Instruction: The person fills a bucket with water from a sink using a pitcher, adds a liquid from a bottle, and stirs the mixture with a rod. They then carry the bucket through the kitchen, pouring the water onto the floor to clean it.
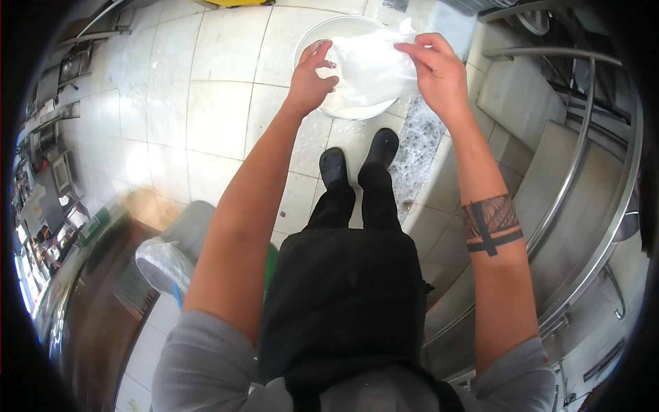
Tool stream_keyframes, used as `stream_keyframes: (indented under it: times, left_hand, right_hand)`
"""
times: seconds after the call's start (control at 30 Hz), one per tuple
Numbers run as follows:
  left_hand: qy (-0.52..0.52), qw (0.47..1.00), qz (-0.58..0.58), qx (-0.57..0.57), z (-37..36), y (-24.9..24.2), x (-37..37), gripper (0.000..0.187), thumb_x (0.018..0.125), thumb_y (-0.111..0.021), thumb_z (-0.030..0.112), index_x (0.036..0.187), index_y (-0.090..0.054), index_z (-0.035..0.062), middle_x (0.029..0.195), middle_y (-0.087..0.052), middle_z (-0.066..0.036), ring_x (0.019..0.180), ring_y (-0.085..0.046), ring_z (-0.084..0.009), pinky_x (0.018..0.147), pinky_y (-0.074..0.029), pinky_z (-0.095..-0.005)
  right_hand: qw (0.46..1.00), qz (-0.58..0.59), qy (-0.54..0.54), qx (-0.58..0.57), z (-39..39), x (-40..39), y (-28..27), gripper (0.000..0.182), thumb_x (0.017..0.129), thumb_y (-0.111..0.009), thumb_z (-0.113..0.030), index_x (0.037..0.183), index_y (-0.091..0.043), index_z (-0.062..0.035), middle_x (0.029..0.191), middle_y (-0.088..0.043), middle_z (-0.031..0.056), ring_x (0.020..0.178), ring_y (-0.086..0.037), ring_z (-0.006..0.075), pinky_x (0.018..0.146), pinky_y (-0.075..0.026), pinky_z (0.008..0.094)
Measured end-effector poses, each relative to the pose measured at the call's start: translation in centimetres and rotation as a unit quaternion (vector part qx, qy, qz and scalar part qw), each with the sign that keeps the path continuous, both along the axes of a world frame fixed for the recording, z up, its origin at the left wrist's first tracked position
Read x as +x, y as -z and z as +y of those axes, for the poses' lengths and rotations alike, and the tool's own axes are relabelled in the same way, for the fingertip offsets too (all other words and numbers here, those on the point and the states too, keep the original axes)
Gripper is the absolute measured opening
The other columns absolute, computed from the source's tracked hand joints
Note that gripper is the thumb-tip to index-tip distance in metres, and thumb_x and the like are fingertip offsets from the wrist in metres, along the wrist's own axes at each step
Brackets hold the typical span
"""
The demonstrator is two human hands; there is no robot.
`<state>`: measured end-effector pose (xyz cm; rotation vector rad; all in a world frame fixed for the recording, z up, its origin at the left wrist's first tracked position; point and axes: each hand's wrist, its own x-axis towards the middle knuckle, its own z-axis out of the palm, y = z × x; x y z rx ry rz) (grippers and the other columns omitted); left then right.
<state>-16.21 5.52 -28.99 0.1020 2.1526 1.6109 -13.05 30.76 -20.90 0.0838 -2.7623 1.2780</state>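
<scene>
Sheeting [376, 63], thin and white, is over a round white basin [360, 117] on the tiled floor [220, 113], pinched at one side in the fingertips of the person's right hand [441, 72]. The left hand [311, 81] curls at the opposite edge, though I can't tell whether it has hold. Suds [420, 141] lie beside the basin, near two dark shoes [334, 167].

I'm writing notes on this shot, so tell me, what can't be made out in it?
All in the head view:
Inside of the round white tub: mostly covered by the thin white plastic-looking sheet.
Whether the bare left hand grips that sheet: its curled pose obscures contact.
Flat yellow object: cut off by the top edge.
Small dark clutter, far left: too small and blurred.
</scene>
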Motion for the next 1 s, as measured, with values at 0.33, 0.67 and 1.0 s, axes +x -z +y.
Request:
stream_keyframes:
  times: [0.33,0.67,1.0]
  left_hand:
    - [-0.003,0.999,0.049,-0.023,-0.7,1.8,0.6,0.074,0.07,-0.062,-0.01,0.14,-0.051,0.0073,0.144,-0.043,-0.009,0.114,-0.061,-0.023,0.07,-0.063,-0.0301]
    - [0.07,0.996,0.054,-0.02,-1.6,0.2,-1.0,0.075,0.069,-0.054,-0.014,0.14,-0.052,0.0105,0.146,-0.043,-0.007,0.119,-0.057,-0.0215,0.067,-0.061,-0.0282]
    - [0.114,0.993,0.009,-0.034,-1.8,0.5,-2.3,0.074,0.074,-0.058,-0.011,0.144,-0.05,0.0128,0.15,-0.039,-0.006,0.124,-0.054,-0.0205,0.073,-0.059,-0.0291]
  right_hand:
    - [0.993,-0.104,-0.02,-0.051,-0.4,0.8,-1.7,0.062,0.079,-0.052,0.013,0.13,-0.064,-0.0186,0.128,-0.054,0.0055,0.095,-0.061,0.0176,0.076,-0.051,0.0303]
    - [0.626,-0.451,0.102,-0.628,2.5,4.9,7.0,0.067,0.076,-0.047,0.017,0.142,-0.047,0.0044,0.147,-0.039,0.0171,0.119,-0.055,0.0224,0.093,-0.05,0.0282]
    - [0.974,-0.179,-0.018,-0.138,-0.4,4.4,0.3,0.079,0.072,-0.045,0.02,0.142,-0.053,-0.0156,0.156,-0.041,-0.0008,0.121,-0.053,0.0175,0.096,-0.046,0.0294]
